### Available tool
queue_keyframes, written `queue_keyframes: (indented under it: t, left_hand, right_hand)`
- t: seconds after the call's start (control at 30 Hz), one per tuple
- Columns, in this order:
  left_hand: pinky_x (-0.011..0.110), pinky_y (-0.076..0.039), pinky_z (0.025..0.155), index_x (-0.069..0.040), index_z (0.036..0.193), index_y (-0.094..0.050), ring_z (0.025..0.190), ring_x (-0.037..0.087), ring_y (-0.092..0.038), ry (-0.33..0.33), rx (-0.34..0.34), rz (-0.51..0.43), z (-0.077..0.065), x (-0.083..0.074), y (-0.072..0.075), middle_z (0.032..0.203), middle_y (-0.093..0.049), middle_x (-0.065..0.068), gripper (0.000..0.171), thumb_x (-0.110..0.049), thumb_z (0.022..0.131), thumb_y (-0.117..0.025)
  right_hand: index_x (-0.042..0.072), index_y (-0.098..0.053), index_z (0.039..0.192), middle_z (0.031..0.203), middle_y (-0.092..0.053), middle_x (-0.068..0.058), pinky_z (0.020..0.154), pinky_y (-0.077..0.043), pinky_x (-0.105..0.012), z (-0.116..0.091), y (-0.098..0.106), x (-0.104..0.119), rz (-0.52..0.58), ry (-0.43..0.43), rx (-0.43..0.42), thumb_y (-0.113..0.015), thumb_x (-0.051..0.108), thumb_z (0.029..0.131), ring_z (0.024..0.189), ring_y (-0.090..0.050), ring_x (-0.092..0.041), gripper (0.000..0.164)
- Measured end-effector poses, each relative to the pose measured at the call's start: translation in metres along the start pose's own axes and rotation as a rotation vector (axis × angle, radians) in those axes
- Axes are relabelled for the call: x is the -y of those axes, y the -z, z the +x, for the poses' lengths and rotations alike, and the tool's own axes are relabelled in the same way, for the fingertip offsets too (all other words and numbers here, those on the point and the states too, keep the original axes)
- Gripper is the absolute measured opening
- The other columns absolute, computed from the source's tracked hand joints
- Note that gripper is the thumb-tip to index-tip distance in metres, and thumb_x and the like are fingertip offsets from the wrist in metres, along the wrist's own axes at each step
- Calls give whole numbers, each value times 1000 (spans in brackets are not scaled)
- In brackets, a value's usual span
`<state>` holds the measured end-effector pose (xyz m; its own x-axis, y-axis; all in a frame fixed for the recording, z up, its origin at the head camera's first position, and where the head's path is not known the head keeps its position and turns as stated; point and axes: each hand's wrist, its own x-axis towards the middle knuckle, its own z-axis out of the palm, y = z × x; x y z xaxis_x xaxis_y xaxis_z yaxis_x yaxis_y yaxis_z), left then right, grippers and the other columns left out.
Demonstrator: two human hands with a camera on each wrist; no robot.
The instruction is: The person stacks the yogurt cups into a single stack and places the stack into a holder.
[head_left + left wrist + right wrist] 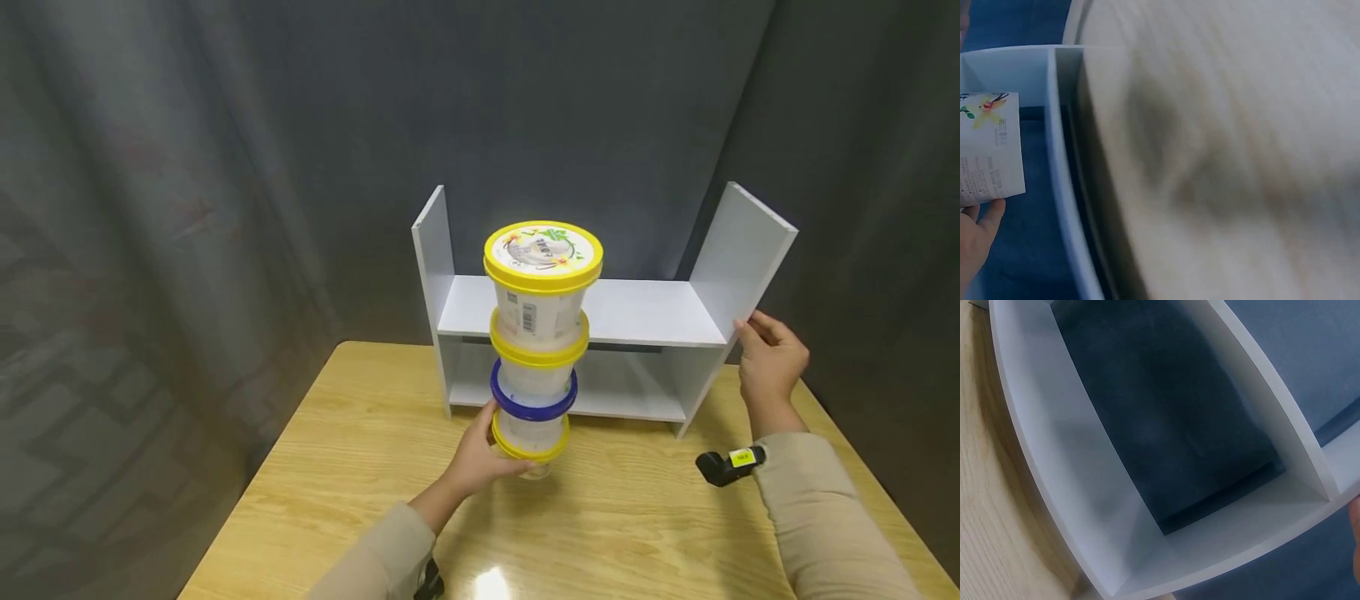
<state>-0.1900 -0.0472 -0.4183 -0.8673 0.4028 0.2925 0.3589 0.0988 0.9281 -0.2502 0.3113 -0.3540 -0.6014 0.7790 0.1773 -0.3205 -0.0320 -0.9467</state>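
A stack of several white tubs (542, 319) with yellow lids and one blue lid stands upright in front of the white shelf unit (645, 308). The top lid bears a printed flower picture. My left hand (474, 458) grips the stack low down, thumb and fingers spread around the lowest tub. In the left wrist view, fingers of that hand (975, 244) lie against the end of a flower-printed tub (991, 150). At the unit's right side panel, my right hand (775, 365) pinches the front edge between thumb and fingers; only a fingertip shows in the right wrist view.
The two-level unit stands at the back of a wooden table (360, 467), with raised side panels at both ends. Grey curtains (135, 250) hang behind and beside the table. Black wrist cameras (726, 468) are strapped over both sleeves.
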Motion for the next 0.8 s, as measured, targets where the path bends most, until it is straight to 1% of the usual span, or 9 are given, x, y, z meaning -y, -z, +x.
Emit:
queue_keyframes:
  t: [0.13, 0.27, 0.3, 0.37, 0.43, 0.53, 0.6, 0.73, 0.8]
  left_hand:
    - [31, -43, 86, -17, 132, -29, 102, 18, -48, -42, 45, 11, 13, -12, 6, 118, -46, 3, 88, -5, 60, -77]
    - [30, -42, 86, -17, 133, -28, 103, 18, -48, -65, 78, -8, 26, -23, 12, 118, -46, 4, 88, -3, 61, -76]
    - [30, -43, 86, -17, 132, -28, 103, 19, -48, -68, 90, -25, 29, -25, 13, 118, -47, 5, 87, -1, 61, -76]
    - [30, -46, 82, -17, 132, -29, 100, 19, -50, -69, 103, -32, 34, -30, 15, 115, -48, 5, 87, -1, 61, -76]
    - [30, -46, 81, -17, 132, -29, 100, 18, -50, -80, 120, -35, 40, -35, 17, 114, -48, 6, 86, -1, 61, -75]
    - [30, -46, 82, -15, 132, -29, 99, 17, -51, -100, 124, -9, 47, -41, 21, 113, -49, 6, 85, -2, 62, -75]
    - [30, -42, 86, -14, 132, -28, 101, 18, -50, -111, 123, -8, 53, -46, 22, 115, -49, 6, 85, -1, 62, -75]
    - [31, -41, 87, -13, 132, -28, 101, 18, -50, -85, 106, -24, 61, -54, 24, 114, -50, 6, 85, 1, 62, -74]
    - [30, -41, 87, -13, 132, -28, 101, 17, -50, -72, 98, -27, 65, -58, 25, 114, -50, 6, 85, 1, 62, -74]
  right_hand:
    - [5, -67, 94, 76, -59, 6, 72, -45, -11, -7, -2, 6, 16, -12, 14, -65, -3, 72, 79, -55, -7, 24]
    - [5, -66, 98, 78, -59, 6, 69, -45, -10, -8, -3, 7, -33, -18, 21, -65, 0, 73, 79, -54, -8, 25]
    - [5, -65, 99, 78, -59, 6, 69, -45, -10, -8, -3, 7, -43, -22, 24, -65, 2, 73, 80, -54, -8, 26]
    - [5, -63, 103, 81, -58, 7, 72, -45, -11, -7, -2, 5, -97, -23, 34, -65, 5, 74, 81, -53, -7, 29]
    - [5, -62, 106, 82, -58, 8, 75, -45, -12, -5, -2, 3, -119, -28, 34, -64, 6, 75, 82, -53, -7, 31]
    - [4, -61, 107, 82, -58, 8, 78, -44, -14, -3, -2, 1, -135, -30, 28, -64, 5, 76, 82, -52, -7, 32]
    - [4, -61, 107, 82, -58, 7, 80, -43, -15, -3, -3, 0, -120, -42, 21, -63, 4, 76, 82, -52, -7, 31]
    - [4, -61, 108, 83, -58, 8, 82, -43, -16, -3, -2, -1, -150, -48, 16, -63, 5, 76, 82, -52, -6, 32]
    - [3, -60, 108, 82, -58, 9, 80, -43, -14, -3, -1, -2, -161, -37, 17, -63, 4, 76, 81, -52, -6, 32]
